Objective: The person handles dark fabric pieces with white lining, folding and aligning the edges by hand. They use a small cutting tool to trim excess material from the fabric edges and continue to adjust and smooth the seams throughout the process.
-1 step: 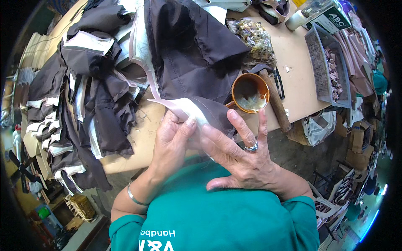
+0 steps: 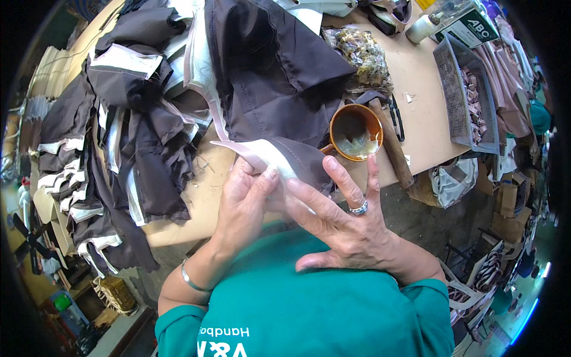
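Observation:
My left hand (image 2: 247,190) pinches the pale edge of a dark brown fabric piece (image 2: 297,157) between thumb and fingers. This edge is lined with white and light pink strips, and the piece has a stitched line. My right hand (image 2: 351,223) has its fingers spread, a ring on one of them. Its index fingertip is at the pale edge, close to my left thumb; whether it presses on it I cannot tell. Just beyond the right fingers stands an orange-brown mug (image 2: 355,132) with whitish paste inside. More of the dark fabric (image 2: 262,77) lies across the table behind my hands.
A hammer with a wooden handle (image 2: 392,146) lies right of the mug. Behind it sits a bag of small pieces (image 2: 360,56). A grey plastic basket (image 2: 467,89) holds small pink pieces at the right. Dark fabric parts (image 2: 131,119) are heaped on the left of the table (image 2: 169,231).

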A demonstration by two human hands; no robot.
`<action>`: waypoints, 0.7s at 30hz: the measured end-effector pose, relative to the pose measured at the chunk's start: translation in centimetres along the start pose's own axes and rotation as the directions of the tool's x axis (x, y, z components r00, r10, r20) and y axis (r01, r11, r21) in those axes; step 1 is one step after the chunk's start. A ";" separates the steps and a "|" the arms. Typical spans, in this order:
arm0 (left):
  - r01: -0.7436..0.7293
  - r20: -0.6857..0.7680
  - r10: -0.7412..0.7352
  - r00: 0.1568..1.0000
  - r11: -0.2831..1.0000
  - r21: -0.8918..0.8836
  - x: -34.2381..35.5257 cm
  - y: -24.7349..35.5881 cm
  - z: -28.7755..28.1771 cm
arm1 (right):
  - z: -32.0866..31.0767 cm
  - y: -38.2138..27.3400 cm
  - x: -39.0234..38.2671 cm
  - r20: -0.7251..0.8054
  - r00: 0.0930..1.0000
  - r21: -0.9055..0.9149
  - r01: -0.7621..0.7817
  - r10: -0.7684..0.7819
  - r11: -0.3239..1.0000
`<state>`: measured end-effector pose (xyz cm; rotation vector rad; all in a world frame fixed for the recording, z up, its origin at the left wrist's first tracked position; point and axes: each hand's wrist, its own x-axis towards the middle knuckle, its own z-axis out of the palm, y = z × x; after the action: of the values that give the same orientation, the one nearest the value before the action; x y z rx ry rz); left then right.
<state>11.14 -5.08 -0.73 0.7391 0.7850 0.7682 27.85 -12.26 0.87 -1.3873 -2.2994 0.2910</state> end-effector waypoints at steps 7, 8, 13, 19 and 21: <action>0.007 -0.016 -0.006 1.000 0.999 0.052 0.2 -0.5 0.0 | -1.1 1.1 0.1 0.048 0.994 0.110 -0.108 0.103 0.988; 0.014 -0.022 -0.013 1.000 0.999 0.051 0.2 -0.5 0.1 | -0.2 0.7 0.3 0.055 0.994 0.027 -0.097 0.096 0.995; -0.004 -0.032 0.006 0.999 0.998 0.061 0.4 -1.4 -0.4 | 0.6 1.0 -0.3 0.065 0.997 -0.115 0.048 -0.041 0.992; 0.036 -0.050 -0.036 0.998 0.999 -0.006 0.4 -0.9 -0.3 | -1.6 2.3 0.0 0.000 0.999 0.101 -0.048 0.048 0.994; 0.037 -0.052 -0.037 0.998 0.999 0.004 0.5 -0.9 -0.2 | -0.3 2.6 -0.4 -0.022 1.000 -0.157 -0.017 0.013 0.988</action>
<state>11.50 -5.11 -1.74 0.7095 0.8453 0.7545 30.18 -11.37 0.03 -1.4761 -2.3380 0.1007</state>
